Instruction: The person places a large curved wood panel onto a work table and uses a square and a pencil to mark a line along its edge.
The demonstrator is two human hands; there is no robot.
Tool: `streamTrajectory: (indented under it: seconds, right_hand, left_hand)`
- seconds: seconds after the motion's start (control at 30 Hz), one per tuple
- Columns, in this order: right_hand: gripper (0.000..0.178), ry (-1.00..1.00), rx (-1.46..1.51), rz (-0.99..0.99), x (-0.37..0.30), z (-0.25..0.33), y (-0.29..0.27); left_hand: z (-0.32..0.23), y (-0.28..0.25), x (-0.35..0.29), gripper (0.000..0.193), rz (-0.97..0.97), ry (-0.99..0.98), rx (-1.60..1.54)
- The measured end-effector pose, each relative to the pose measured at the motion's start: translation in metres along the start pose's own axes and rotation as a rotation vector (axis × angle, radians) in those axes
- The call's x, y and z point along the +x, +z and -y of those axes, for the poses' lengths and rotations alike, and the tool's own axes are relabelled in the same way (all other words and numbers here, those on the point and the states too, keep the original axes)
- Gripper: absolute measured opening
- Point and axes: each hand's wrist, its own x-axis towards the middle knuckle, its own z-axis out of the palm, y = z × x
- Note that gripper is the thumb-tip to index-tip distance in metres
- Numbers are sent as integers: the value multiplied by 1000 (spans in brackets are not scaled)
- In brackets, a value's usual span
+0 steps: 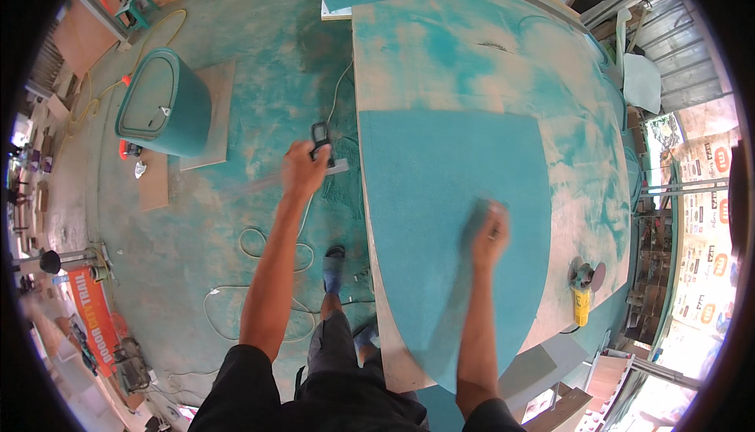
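The teal panel [452, 172] lies flat on a pale, teal-smeared tabletop [385, 62], matte and even in colour, its 12 o'clock edge nearly straight and its 3 and 9 o'clock sides bowing into a taper that narrows toward 6 o'clock, near the tabletop's close edge. Off the panel's 10 o'clock side, clear of it, a dark handheld tool [319, 132] with a rounded, grey-faced end pointing to 12 o'clock sits gripped in the left hand [303, 166]. A greyish strip [338, 167] runs from that grip toward 3 o'clock, and blurs away toward 9 o'clock.
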Motion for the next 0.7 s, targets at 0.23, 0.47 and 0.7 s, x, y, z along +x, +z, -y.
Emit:
streamTrajectory:
  seconds: [0.23, 0.47, 0.7]
  right_hand:
    - [66, 269, -474, -100, -50, -133, -217]
    - [71, 186, -426, -103, -74, -108, -213]
    - [80, 138, -406, 10, -97, -114, -201]
  left_hand:
    - [96, -42, -146, 51, 234, -371, -71]
    - [162, -61, -331, 33, 410, -155, 345]
    - [156, -89, -440, 42, 123, -467, -133]
